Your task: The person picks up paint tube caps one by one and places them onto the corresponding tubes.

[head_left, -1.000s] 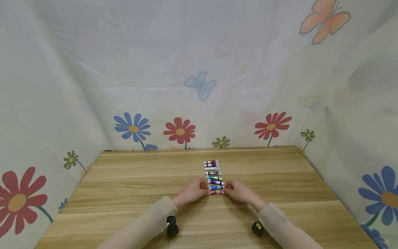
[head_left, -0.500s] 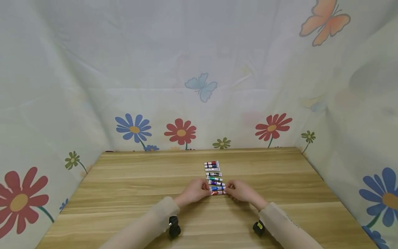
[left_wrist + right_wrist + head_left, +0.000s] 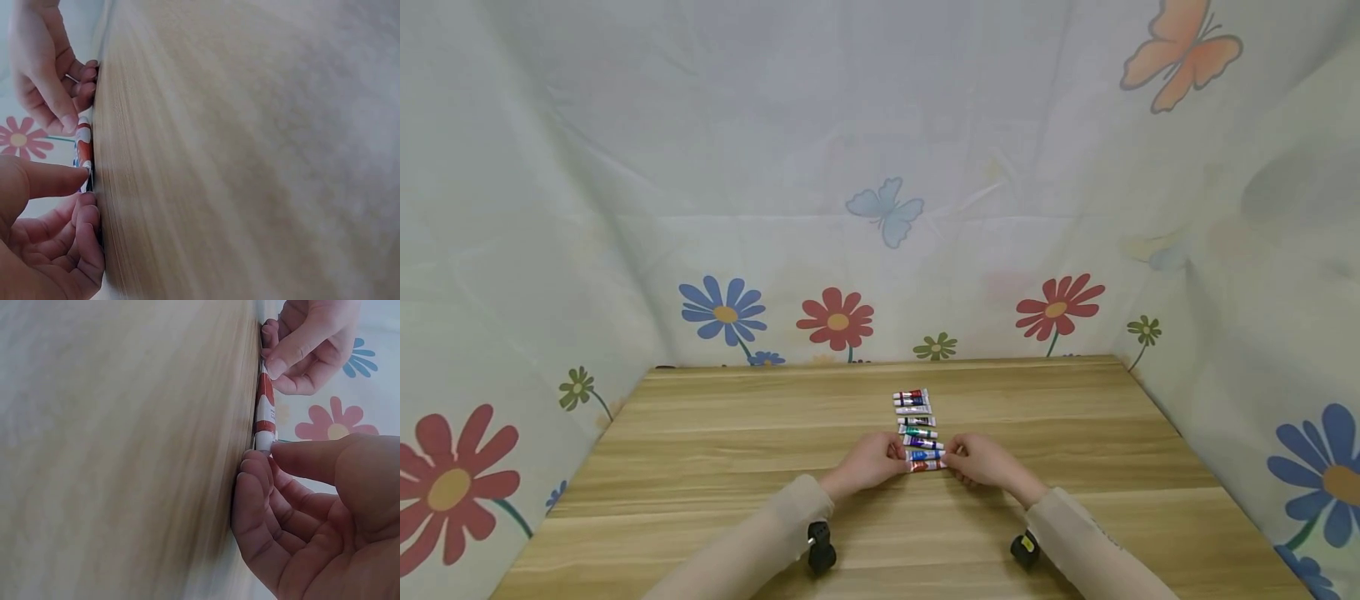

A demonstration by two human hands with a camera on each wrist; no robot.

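Several small paint tubes lie crosswise in a column on the wooden table. The nearest is an orange-red paint tube [image 3: 928,466] with a white cap, lying along the tabletop. My left hand [image 3: 868,461] pinches its left end between thumb and fingers. At the capped end, the thumb and fingertips of my right hand [image 3: 985,460] pinch it too, as the right wrist view shows with the tube [image 3: 266,403] between both hands. Just beyond lies a blue tube [image 3: 924,456], then a purple one [image 3: 922,443] and a green one [image 3: 918,432].
Farther back are a black-banded tube [image 3: 917,422], a white tube [image 3: 913,410], a dark blue tube [image 3: 912,402] and a red tube [image 3: 910,394]. A flower-printed cloth [image 3: 775,250] hangs behind and beside the table [image 3: 737,433].
The orange-red tube has shifted slightly away from me, closer to the blue tube, with both hands staying at its ends. Over the last half second almost nothing moves.
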